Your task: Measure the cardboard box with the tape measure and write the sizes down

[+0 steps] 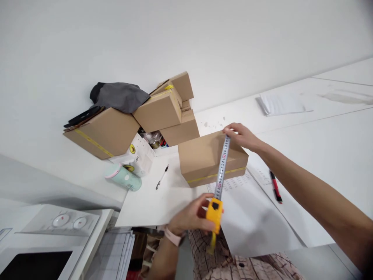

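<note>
- Yellow plastic tape case (pixel 215 212) sits clasped in the left hand (pixel 190 217), fingers curled round its side, low and close to the person's body.
- The blade (pixel 222 167) runs up from the case and across the top of a cardboard box (pixel 201 157), which stands on a white table (pixel 320 155) partly over printed sheets (pixel 233 182).
- The right hand (pixel 241 136), arm stretched out, pinches the blade's tip at the box's far top edge.
- The blade looks thin, springy and keen-edged, apt to kink or whip back if freed. Its tip and the case seem the safest holds.
- The box looks light and stiff, and its lower edges seem the place to grip it.
- A black pen (pixel 162 177), a mint bottle (pixel 124 177) and a red pen (pixel 275 186) lie nearby.
- More boxes (pixel 159 111) are piled against the wall (pixel 175 39).
</note>
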Tool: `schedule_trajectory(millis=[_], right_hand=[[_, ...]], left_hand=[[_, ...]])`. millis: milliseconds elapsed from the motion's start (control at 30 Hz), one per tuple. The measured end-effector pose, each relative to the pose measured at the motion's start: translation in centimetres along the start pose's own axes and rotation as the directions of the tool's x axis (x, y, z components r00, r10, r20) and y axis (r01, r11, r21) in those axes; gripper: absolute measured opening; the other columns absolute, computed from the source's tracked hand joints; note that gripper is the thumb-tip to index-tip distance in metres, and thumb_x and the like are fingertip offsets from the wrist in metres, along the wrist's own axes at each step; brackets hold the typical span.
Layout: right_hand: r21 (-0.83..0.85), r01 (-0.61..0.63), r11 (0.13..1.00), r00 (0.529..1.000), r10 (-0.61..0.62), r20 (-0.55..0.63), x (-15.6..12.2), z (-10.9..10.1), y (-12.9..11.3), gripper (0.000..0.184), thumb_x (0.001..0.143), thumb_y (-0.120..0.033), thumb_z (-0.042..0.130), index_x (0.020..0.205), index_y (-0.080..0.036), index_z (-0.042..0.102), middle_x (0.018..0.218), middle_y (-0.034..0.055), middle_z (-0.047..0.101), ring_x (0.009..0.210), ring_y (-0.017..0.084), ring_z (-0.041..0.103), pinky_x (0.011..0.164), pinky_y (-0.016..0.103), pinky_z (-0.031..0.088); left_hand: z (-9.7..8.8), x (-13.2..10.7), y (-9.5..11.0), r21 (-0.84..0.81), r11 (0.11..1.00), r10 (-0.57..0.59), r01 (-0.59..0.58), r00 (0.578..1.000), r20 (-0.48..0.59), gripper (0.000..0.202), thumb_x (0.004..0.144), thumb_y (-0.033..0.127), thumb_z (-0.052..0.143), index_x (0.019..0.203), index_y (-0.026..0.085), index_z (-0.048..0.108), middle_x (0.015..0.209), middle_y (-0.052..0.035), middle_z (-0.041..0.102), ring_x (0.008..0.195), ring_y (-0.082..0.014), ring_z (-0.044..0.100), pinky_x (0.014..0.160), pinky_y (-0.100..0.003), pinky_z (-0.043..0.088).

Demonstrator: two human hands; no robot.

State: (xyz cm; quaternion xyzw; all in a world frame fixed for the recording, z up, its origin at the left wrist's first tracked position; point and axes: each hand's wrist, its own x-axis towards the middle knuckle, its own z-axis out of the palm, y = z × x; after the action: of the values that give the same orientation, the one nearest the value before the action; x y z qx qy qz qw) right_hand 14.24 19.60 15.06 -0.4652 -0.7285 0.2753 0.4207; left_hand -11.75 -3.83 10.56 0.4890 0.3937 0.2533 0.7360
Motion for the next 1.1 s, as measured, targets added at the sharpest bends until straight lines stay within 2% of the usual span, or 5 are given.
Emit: schedule_trajectory(millis=[100,200,433,667,1100], right_hand=[[-0.169,0.146,0.975,0.974,-0.111,0.198,2.7,2.3,-1.1,0.032,0.097,-0.039,0.049,0.095,-0.02,0.074,0.115,0.0103,0.074,0.117,0.029,0.057,0.104,0.04,0.041],[-0.268,0.142,0.953,0.964,-0.072,0.255,5.2,4.6,-1.0,0.035,0.099,-0.037,0.046,0.105,-0.02,0.076,0.126,0.0104,0.072,0.124,0.03,0.053,0.107,0.04,0.038],[-0.41,0.014,0.912,0.976,0.077,0.203,7.8,6.5,1.3,0.039,0.1,-0.039,0.046,0.097,-0.016,0.077,0.122,0.0168,0.073,0.117,0.032,0.059,0.095,0.039,0.043],[-0.44,-0.025,0.898,0.965,0.136,0.224,7.6,6.6,1.6,0.045,0.1,-0.05,0.044,0.093,-0.022,0.078,0.097,0.0109,0.078,0.094,0.027,0.068,0.081,0.033,0.044],[-0.355,-0.046,0.934,0.979,0.113,0.17,7.5,6.9,1.6,0.039,0.097,-0.044,0.05,0.08,-0.021,0.077,0.091,0.0111,0.078,0.095,0.029,0.069,0.085,0.035,0.047]], left_hand=[[4.0,3.4,-3.3,-0.233,0.969,0.093,-0.086,0.996,0.018,0.088,0.056,0.033,0.097,0.133,0.027,0.056,0.118,-0.0087,0.062,0.078,-0.0179,0.068,0.048,-0.021,0.052],[5.8,6.0,-3.5,-0.358,0.889,0.27,-0.285,0.958,-0.091,0.081,0.064,0.045,0.089,0.134,0.023,0.055,0.115,-0.0092,0.062,0.063,-0.0151,0.067,0.044,-0.023,0.051],[5.5,8.2,0.4,-0.322,0.869,0.323,-0.375,0.924,-0.203,0.064,0.08,0.058,0.068,0.122,0.011,0.06,0.079,-0.0041,0.063,0.049,-0.0124,0.056,0.04,-0.023,0.045],[6.6,9.5,-0.8,-0.326,0.865,0.317,-0.38,0.92,-0.231,0.064,0.077,0.061,0.07,0.118,0.014,0.058,0.079,-0.0031,0.063,0.044,-0.0114,0.054,0.038,-0.023,0.043],[6.8,9.6,-0.3,-0.349,0.862,0.303,-0.367,0.926,-0.226,0.062,0.071,0.058,0.076,0.114,0.015,0.06,0.081,-0.0036,0.063,0.051,-0.0123,0.058,0.04,-0.021,0.046]])
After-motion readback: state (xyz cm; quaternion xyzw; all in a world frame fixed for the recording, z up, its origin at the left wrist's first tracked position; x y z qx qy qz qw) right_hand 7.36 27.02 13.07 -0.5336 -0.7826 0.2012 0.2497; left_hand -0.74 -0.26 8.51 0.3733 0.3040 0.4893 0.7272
